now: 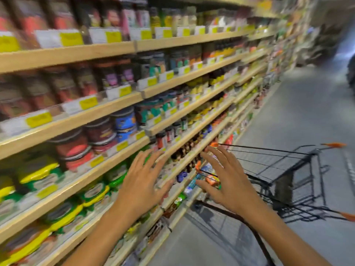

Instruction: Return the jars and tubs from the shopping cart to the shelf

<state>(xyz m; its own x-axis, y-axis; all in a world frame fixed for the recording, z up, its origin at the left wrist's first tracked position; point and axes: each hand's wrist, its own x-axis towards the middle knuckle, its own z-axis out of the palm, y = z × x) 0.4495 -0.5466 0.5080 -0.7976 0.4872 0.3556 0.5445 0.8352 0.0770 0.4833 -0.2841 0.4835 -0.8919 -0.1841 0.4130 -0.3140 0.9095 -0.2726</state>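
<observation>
Between shelf (107, 161) edge and shopping cart (288, 169) rim: left hand (142, 181), right hand (228, 181) (both spread, empty).

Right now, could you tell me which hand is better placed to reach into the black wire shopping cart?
Right hand, probably: it hovers open over the black wire shopping cart; the left hand faces the shelves.

Yellow price tags (71, 38) run along the front edges of the wooden tiers at left. Grey aisle floor (299, 112) stretches away at right, blurred. A dark, indistinct shape (351, 72) sits at the far right edge.
</observation>
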